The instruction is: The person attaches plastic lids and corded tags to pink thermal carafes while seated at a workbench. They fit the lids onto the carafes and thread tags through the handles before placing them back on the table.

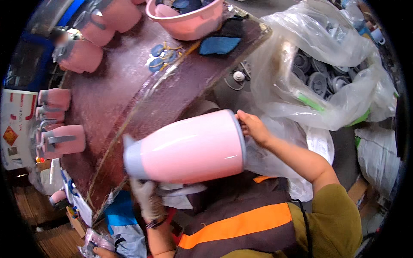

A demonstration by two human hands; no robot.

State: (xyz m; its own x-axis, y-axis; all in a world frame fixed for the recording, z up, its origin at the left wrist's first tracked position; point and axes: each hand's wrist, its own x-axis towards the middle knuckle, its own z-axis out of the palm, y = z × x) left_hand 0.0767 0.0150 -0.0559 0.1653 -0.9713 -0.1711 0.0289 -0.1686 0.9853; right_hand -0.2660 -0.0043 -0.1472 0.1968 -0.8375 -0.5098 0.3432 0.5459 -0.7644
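Note:
A large pink thermos jug [193,148] lies on its side in the air before me, above the table's near edge. Its grey spout and collar [133,157] point left, and its grey-rimmed base faces right. My left hand [146,195], in a pale glove, grips it from below by the collar, near the grey handle [180,188], which is partly hidden under the body. Bare fingers of my right hand [254,127] hold the rim of the base, with some fingertips hidden behind it.
Several pink jugs [66,139] line the table's left side. A pink basin [185,21], blue discs [161,56] and a blue pad [219,45] lie on the dark red table [112,94]. At right, a clear plastic bag [275,81] holds grey round parts [317,84]. Another person's hand [103,253] shows lower left.

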